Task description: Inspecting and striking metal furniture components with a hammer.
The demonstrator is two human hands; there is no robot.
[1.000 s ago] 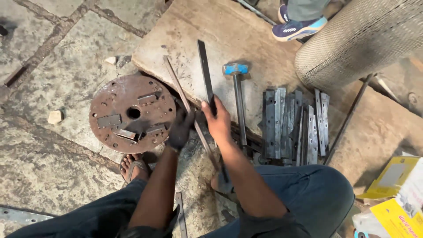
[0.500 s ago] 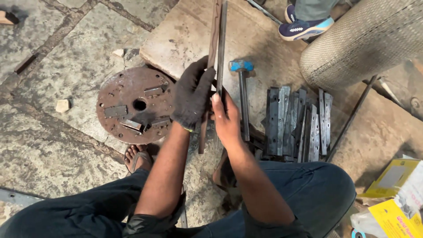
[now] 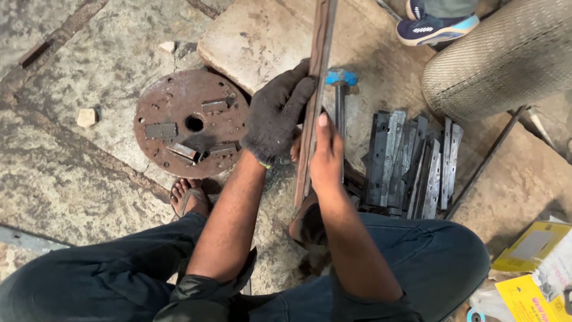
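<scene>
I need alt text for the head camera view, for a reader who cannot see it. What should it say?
A seated person holds long metal strips upright between a gloved left hand and a bare right hand. On the stone floor lie a rusty round plate, a blue-headed hammer and a pile of flat bars.

We look steeply down from our head, close over our knees, arms and the stone floor ahead.

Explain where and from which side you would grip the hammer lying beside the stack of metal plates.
Grip the hammer by the middle of its thin handle, coming from above. It lies flat on the stone slab, blue head away from the person, with plates close on one side.
</scene>
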